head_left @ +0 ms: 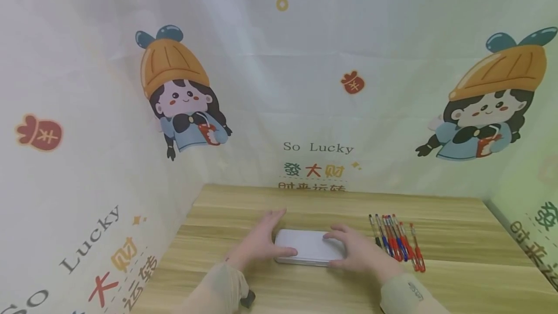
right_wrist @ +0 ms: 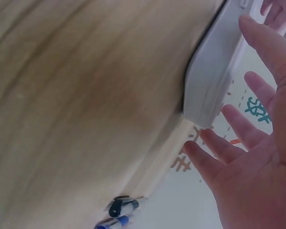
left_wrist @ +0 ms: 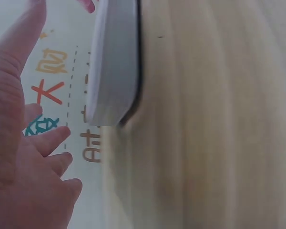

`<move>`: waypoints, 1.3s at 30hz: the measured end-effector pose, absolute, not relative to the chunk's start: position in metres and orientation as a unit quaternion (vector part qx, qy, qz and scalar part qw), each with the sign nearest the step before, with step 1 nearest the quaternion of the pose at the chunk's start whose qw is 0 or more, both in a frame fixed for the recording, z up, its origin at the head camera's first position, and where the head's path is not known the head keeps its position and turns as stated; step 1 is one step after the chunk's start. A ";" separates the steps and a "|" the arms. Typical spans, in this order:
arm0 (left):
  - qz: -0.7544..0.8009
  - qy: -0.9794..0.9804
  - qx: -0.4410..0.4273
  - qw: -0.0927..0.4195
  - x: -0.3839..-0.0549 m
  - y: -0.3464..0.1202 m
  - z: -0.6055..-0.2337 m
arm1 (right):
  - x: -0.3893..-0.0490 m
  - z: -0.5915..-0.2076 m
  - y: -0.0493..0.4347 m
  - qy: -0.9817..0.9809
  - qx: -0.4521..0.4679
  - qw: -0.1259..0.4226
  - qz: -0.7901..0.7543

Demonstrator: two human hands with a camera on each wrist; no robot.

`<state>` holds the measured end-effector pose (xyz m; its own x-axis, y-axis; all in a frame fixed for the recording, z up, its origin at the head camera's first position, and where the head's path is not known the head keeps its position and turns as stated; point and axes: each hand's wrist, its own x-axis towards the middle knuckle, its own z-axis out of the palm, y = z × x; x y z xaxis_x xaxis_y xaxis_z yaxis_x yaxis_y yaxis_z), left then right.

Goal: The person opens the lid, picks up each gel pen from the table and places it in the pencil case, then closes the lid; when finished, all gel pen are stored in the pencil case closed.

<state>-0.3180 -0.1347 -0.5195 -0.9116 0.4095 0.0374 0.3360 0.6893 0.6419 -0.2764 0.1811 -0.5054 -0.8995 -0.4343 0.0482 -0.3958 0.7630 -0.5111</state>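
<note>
A flat white case (head_left: 308, 246) with rounded corners lies on the wooden table between both hands. At its left end is my left hand (head_left: 258, 242), thumb reaching over the near edge and fingers spread toward the back. My right hand (head_left: 361, 252) hovers around the right end, its fingers and thumb apart. In the left wrist view, the fingers of the left hand (left_wrist: 40, 176) stand off from the case's side (left_wrist: 115, 62). The right wrist view has the right hand (right_wrist: 255, 157) with extended fingers beside the case's end (right_wrist: 210, 71).
To the right of the right hand lies a row of several pens (head_left: 394, 237) with red, blue and black parts. The wooden table (head_left: 235, 202) meets a printed cloth backdrop (head_left: 261, 110) at its back and sides.
</note>
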 end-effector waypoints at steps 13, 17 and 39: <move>0.358 0.909 0.202 0.075 -0.308 -0.140 -0.549 | -0.278 -0.521 0.186 0.940 -0.231 0.016 -0.250; 0.353 0.911 0.202 0.063 -0.306 -0.140 -0.553 | -0.276 -0.518 0.186 0.939 -0.232 0.015 -0.251; 0.379 0.910 0.165 0.038 -0.299 -0.141 -0.563 | -0.286 -0.505 0.195 0.919 -0.208 0.056 -0.330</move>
<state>-0.2986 -0.1409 -0.5626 -0.9428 0.3289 0.0551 0.2709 0.6590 0.7017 -0.2860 0.1949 -0.5055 -0.9068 -0.4202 0.0338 -0.3460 0.6960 -0.6292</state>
